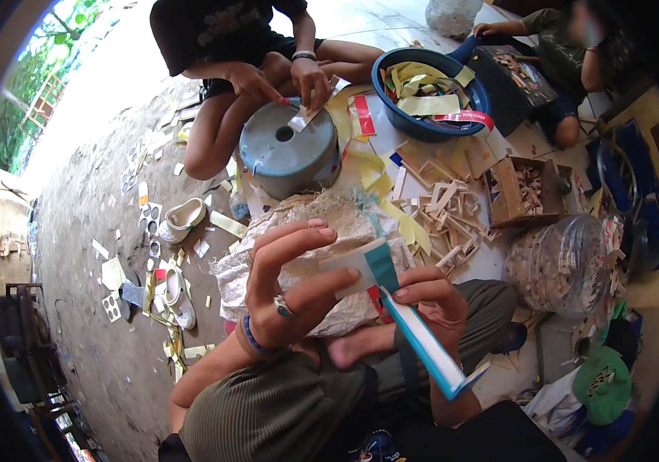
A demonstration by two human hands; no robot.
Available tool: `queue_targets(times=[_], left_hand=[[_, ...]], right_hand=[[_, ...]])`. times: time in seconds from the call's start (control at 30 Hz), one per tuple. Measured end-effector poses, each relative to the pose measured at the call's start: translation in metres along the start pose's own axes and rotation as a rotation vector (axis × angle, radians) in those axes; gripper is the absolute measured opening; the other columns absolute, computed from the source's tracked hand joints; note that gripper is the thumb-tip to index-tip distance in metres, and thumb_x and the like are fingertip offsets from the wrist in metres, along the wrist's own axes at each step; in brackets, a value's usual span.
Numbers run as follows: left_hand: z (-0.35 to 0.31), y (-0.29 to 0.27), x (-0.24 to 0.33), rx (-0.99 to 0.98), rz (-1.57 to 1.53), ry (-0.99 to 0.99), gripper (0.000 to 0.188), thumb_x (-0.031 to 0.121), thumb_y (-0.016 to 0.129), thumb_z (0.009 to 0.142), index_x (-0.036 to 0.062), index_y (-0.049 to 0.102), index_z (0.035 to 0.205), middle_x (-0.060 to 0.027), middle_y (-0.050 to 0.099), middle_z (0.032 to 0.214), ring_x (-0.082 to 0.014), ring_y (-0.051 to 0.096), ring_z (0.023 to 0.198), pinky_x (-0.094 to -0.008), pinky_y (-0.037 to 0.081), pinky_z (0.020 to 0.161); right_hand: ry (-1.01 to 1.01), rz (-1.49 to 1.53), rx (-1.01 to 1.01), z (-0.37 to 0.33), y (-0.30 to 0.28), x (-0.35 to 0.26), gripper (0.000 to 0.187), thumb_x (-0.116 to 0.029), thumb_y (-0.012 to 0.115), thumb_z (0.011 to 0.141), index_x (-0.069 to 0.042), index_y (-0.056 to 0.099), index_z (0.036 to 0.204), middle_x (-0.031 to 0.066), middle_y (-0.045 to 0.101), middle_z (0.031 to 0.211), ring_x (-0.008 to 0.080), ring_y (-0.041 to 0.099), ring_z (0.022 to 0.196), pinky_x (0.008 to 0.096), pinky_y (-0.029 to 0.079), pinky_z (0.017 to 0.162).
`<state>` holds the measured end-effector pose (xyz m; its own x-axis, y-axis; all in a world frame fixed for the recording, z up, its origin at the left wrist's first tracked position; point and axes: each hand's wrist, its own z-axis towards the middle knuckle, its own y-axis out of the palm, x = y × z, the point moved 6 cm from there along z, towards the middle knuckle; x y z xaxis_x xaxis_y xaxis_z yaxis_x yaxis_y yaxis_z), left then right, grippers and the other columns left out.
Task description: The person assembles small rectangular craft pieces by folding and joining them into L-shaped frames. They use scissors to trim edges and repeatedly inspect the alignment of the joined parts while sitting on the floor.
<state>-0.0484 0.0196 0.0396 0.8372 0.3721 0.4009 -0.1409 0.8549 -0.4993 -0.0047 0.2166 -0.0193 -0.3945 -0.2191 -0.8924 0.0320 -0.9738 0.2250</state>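
A teal and white strip of card (426, 343) is held up between my two hands above my lap. Its long part is folded into a narrow shape, teal outside and white within, slanting down to the right. At its upper end is a flat white and teal piece (368, 266); I cannot tell whether both are one piece. My left hand (287, 285), wearing a ring and a blue bracelet, pinches the flat piece, its other fingers raised apart. My right hand (437, 304) grips the strip near the bend. A pale woven sack (241, 289) lies beneath my hands.
Across from me, another person's hands (299, 85) work a card strip over an upturned metal pot (279, 150). A blue basin (383, 104) holds paper scraps. Small wooden frames (445, 219) lie heaped near a cardboard box (505, 202) and a clear jar (549, 266). Clogs (183, 219) stand at left.
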Motion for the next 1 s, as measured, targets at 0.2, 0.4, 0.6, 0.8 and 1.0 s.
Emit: queue_targets(times=[0.2,0.4,0.6,0.8,1.0], left_hand=[[-0.026,0.041,-0.024,-0.093,-1.131,-0.696,0.064,-0.009,0.059,0.093,0.0052,0.036,0.151,-0.0191,0.05,0.149,-0.0261,0.06,0.129,-0.0394,0.049,0.107],[-0.037,0.063,-0.019,-0.147,-1.128,-0.816,0.054,0.002,0.074,0.097,0.0017,0.047,0.144,-0.009,0.06,0.137,-0.0149,0.057,0.129,-0.0356,0.047,0.108],[-0.035,0.062,-0.021,-0.165,-1.06,-0.706,0.033,-0.005,0.068,0.098,-0.0017,0.061,0.13,-0.0065,0.064,0.125,-0.0138,0.064,0.118,-0.0296,0.055,0.098],[-0.03,0.06,-0.026,-0.059,-1.052,-0.795,0.028,-0.009,0.069,0.095,-0.0013,0.068,0.122,-0.008,0.067,0.121,-0.0145,0.066,0.115,-0.0291,0.057,0.098],[-0.026,0.048,-0.029,-0.068,-0.708,-0.699,0.023,-0.006,0.078,0.09,-0.0003,0.074,0.111,-0.0076,0.072,0.108,-0.0135,0.071,0.1,-0.0283,0.059,0.086]], right_hand=[[0.049,0.049,0.077,-0.007,0.002,0.01,0.03,0.005,0.082,0.084,0.001,0.066,0.11,0.0157,0.066,0.116,0.0218,0.07,0.102,0.0333,0.061,0.088],[-0.131,-0.403,0.141,-0.004,-0.002,0.007,0.063,-0.035,0.098,0.065,-0.003,0.072,0.112,0.0126,0.069,0.112,0.0237,0.07,0.101,0.034,0.057,0.088],[-0.106,-0.542,0.123,-0.007,0.002,0.004,0.03,-0.005,0.083,0.082,-0.006,0.076,0.112,0.0109,0.069,0.109,0.0236,0.07,0.098,0.0331,0.056,0.083],[-0.039,-0.531,0.101,0.001,0.001,0.007,0.028,0.01,0.068,0.09,-0.002,0.075,0.114,0.012,0.069,0.111,0.0229,0.069,0.098,0.0331,0.055,0.085],[0.007,-0.271,0.206,0.003,0.002,0.001,0.026,-0.006,0.081,0.088,-0.002,0.067,0.109,0.0084,0.071,0.102,0.018,0.067,0.091,0.0295,0.05,0.075]])
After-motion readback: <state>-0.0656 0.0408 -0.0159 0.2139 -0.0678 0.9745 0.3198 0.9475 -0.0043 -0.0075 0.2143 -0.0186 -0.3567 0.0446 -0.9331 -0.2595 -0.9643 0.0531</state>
